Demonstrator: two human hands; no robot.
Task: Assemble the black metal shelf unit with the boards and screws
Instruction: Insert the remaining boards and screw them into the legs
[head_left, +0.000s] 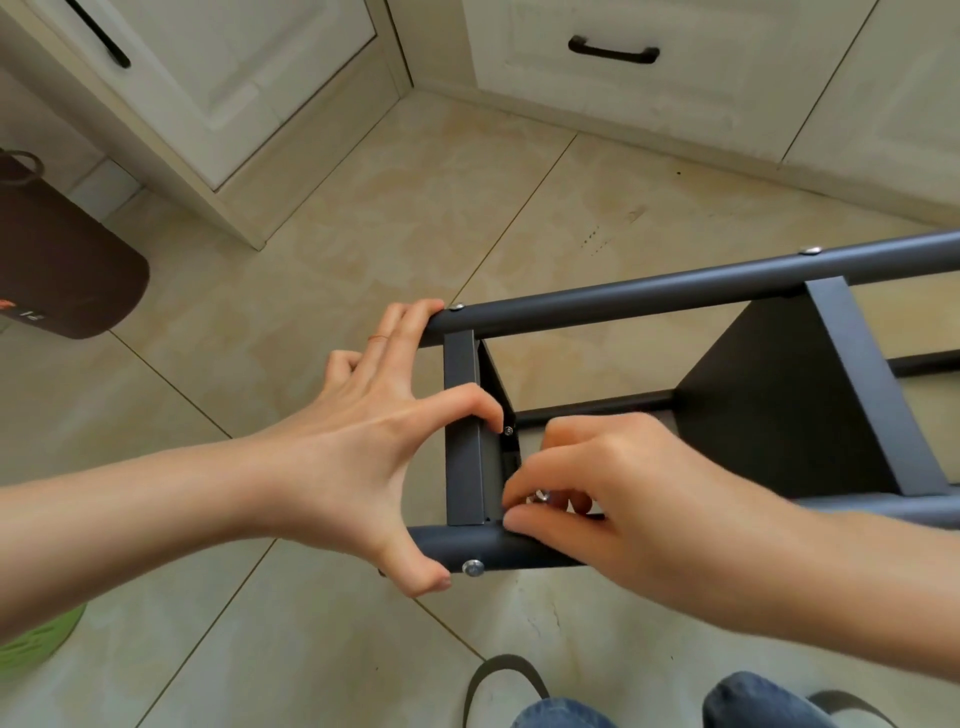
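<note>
The black metal shelf unit (649, 296) lies on its side over the tiled floor, its round tubes running from centre to right. A black board (779, 405) sits between the tubes. My left hand (374, 426) spans the frame's end: fingers on the far tube's tip, index curled over the end crossbar (462, 431), thumb against the near tube beside a silver screw head (472, 568). My right hand (597, 483) pinches a small silver nut or screw (543, 496) just inside the crossbar, by the near tube. Another small screw (508, 430) shows in the bracket above.
White cabinets with black handles (613, 52) line the far wall. A dark brown mat or seat (62, 260) lies at the left, a green object (36, 639) at the lower left. My knees in jeans (753, 701) and slippers are at the bottom edge.
</note>
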